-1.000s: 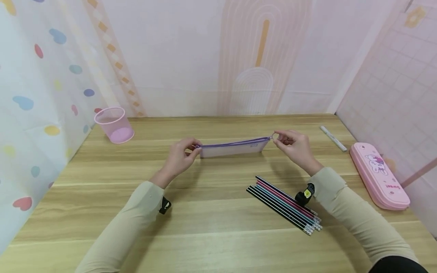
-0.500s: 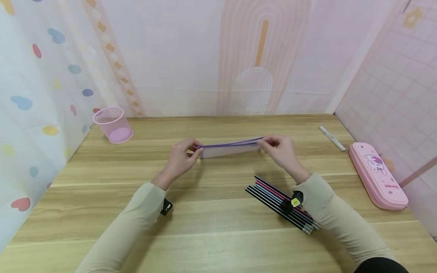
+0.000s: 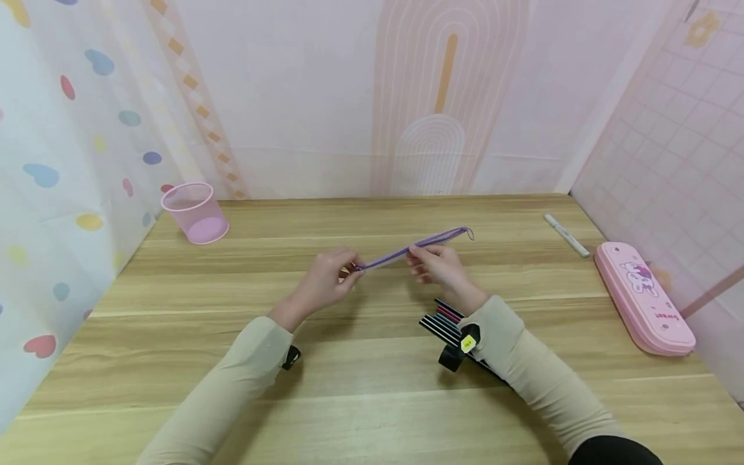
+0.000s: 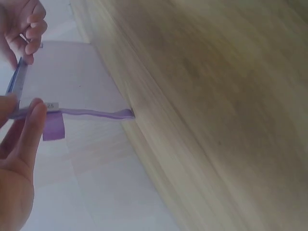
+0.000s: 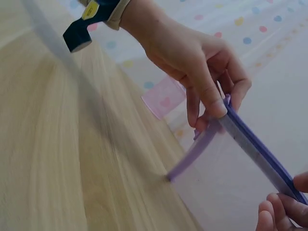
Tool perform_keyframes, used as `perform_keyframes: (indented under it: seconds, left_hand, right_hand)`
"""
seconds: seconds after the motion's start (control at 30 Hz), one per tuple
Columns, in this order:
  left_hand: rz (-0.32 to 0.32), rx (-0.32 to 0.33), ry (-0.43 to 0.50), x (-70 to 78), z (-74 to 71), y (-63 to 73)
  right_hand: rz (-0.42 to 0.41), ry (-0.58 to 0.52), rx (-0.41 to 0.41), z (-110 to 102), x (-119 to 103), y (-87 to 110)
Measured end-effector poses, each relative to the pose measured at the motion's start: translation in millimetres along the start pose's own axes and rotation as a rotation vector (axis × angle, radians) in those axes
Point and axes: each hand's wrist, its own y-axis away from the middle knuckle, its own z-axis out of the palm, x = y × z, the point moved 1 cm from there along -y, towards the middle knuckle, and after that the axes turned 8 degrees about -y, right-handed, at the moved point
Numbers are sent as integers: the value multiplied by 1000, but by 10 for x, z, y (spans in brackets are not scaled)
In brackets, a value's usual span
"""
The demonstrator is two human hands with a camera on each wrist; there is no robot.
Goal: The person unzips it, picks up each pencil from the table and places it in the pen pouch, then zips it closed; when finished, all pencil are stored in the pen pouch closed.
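Observation:
A translucent zipper pouch [image 4: 67, 77] with purple edging is held up above the table. My left hand [image 3: 322, 281] pinches its left top corner between thumb and fingers, near a small purple tab [image 4: 54, 127]. With thumb and fingers, my right hand [image 3: 443, 270] pinches the purple zipper edge [image 3: 386, 259] partway along. Past that hand, the pouch's right end sticks out, with a small ring [image 3: 470, 234] at its tip. In the left wrist view the pouch's lower edge reaches down close to the tabletop; I cannot tell if it touches.
Several pencils [image 3: 438, 328] lie under my right forearm, partly hidden by it. A pink pencil case [image 3: 645, 300] and a white pen [image 3: 566, 236] lie at the right. A pink cup [image 3: 197, 216] stands at the back left. Printed cloth hangs behind the table [image 3: 349, 400].
My right hand has left the ring at the pouch's right end and moved left along the zipper edge. My left hand has come slightly right and nearer. The pouch now slants, right end farther away.

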Motion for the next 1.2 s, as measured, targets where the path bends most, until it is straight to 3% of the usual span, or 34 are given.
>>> perform_keyframes:
  seconds: [0.13, 0.33, 0.5, 0.7, 0.83, 0.97, 1.2]
  left_hand:
    - [50, -74, 11, 22, 3, 17]
    - [40, -195, -46, 81, -6, -1]
    - [17, -246, -99, 159, 29, -131]
    - [-18, -298, -51, 226, 151, -318]
    - [-86, -298, 31, 233, 218, -388]
    - [-189, -278, 184, 231, 263, -431]
    - [-315, -247, 361, 175, 334, -478]
  right_hand:
    - [-17, -52, 15, 29, 27, -16]
    - [-21, -17, 29, 30, 94, -31]
    - [-15, 96, -11, 60, 164, 4]
    - [-76, 168, -89, 141, 185, 55]
    - [-138, 166, -101, 131, 172, 85]
    - [-200, 165, -103, 81, 173, 107]
    - [-286, 194, -172, 21, 208, 100]
